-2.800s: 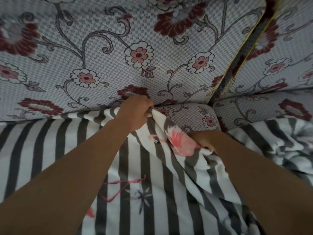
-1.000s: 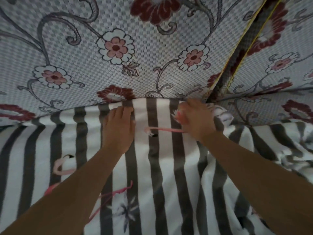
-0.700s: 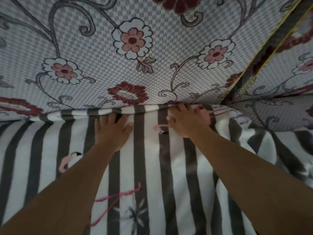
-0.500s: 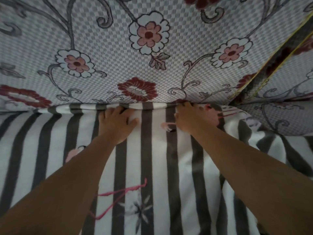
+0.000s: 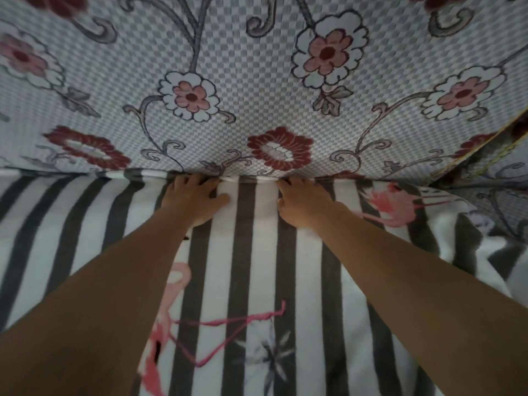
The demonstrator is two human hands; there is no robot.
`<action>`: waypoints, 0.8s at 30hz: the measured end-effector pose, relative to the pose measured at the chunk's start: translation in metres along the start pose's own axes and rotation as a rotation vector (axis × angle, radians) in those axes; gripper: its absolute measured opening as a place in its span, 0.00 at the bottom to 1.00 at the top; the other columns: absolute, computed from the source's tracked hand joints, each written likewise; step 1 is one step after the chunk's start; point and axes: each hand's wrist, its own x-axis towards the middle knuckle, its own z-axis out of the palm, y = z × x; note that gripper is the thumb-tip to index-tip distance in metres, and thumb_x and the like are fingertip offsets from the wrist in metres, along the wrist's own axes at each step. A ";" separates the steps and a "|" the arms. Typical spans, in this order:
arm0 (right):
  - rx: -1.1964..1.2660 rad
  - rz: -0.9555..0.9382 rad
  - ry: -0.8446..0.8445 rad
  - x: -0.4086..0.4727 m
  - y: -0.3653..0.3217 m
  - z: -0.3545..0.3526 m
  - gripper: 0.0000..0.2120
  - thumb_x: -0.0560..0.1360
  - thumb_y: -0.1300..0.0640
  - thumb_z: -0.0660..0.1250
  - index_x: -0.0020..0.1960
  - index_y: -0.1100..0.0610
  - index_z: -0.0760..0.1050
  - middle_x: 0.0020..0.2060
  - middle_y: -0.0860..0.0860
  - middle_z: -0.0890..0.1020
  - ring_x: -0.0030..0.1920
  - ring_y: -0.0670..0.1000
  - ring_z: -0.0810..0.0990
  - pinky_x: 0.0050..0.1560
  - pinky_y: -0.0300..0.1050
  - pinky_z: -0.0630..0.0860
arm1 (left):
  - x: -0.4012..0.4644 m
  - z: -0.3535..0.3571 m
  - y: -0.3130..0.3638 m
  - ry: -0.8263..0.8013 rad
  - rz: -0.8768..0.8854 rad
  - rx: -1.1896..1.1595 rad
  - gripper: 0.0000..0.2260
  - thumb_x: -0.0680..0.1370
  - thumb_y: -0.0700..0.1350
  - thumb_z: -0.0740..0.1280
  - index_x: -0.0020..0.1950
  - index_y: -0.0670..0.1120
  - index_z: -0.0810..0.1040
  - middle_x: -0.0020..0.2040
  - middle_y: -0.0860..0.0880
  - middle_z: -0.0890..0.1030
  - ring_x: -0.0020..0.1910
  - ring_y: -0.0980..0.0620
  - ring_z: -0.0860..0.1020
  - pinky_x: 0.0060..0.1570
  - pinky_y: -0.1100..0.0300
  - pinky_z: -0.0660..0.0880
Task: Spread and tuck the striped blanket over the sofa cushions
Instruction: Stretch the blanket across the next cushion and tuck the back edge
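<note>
The striped blanket [image 5: 248, 267], black and white with pink flamingos, lies flat over the sofa seat. Its far edge runs along the crease under the floral back cushion [image 5: 251, 90]. My left hand [image 5: 194, 200] presses palm down on the blanket, its fingertips pushed into that crease. My right hand [image 5: 303, 202] does the same a short way to the right, fingers partly hidden in the crease. Neither hand grips the cloth. At the right the blanket [image 5: 471, 244] is still rumpled.
A second floral cushion [image 5: 511, 178] meets the first at a dark gap with yellow piping [image 5: 503, 151] at the right. The floral seat cover shows uncovered at the far right beside the blanket's bunched edge.
Earlier both hands held the blanket's bunched edge; they pulled it up to the back cushion, let go and flattened. Since then both hands have pushed the edge into the crease.
</note>
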 end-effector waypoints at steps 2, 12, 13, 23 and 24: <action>0.012 -0.031 0.086 -0.005 -0.014 -0.006 0.22 0.76 0.56 0.59 0.69 0.59 0.63 0.67 0.58 0.69 0.66 0.61 0.69 0.63 0.55 0.68 | -0.005 -0.001 -0.012 0.168 0.053 0.032 0.25 0.75 0.60 0.58 0.70 0.54 0.67 0.71 0.45 0.67 0.70 0.40 0.63 0.69 0.46 0.62; 0.041 -0.007 -0.085 0.029 -0.065 0.006 0.27 0.80 0.45 0.49 0.74 0.58 0.57 0.74 0.59 0.59 0.73 0.62 0.58 0.71 0.58 0.60 | 0.007 0.003 -0.094 0.135 -0.029 0.071 0.27 0.76 0.64 0.48 0.73 0.55 0.62 0.74 0.47 0.64 0.73 0.42 0.62 0.71 0.46 0.57; 0.018 0.018 -0.084 0.032 -0.069 0.009 0.27 0.80 0.44 0.48 0.74 0.57 0.57 0.74 0.58 0.58 0.73 0.62 0.58 0.71 0.58 0.58 | 0.013 0.006 -0.096 0.120 -0.029 0.042 0.28 0.76 0.65 0.47 0.73 0.55 0.62 0.74 0.47 0.63 0.73 0.42 0.61 0.71 0.46 0.58; 0.027 0.058 -0.019 0.031 -0.111 -0.011 0.21 0.77 0.50 0.55 0.66 0.61 0.69 0.67 0.60 0.71 0.66 0.60 0.71 0.63 0.51 0.68 | 0.001 -0.007 -0.140 0.153 -0.018 0.061 0.26 0.75 0.64 0.53 0.69 0.55 0.67 0.71 0.43 0.67 0.69 0.40 0.66 0.70 0.46 0.60; 0.035 0.064 -0.035 0.033 -0.112 -0.008 0.22 0.78 0.49 0.53 0.67 0.60 0.67 0.68 0.60 0.69 0.68 0.60 0.69 0.65 0.52 0.67 | 0.000 -0.006 -0.142 0.120 -0.018 0.058 0.26 0.75 0.65 0.53 0.70 0.56 0.66 0.73 0.43 0.65 0.70 0.40 0.64 0.71 0.46 0.58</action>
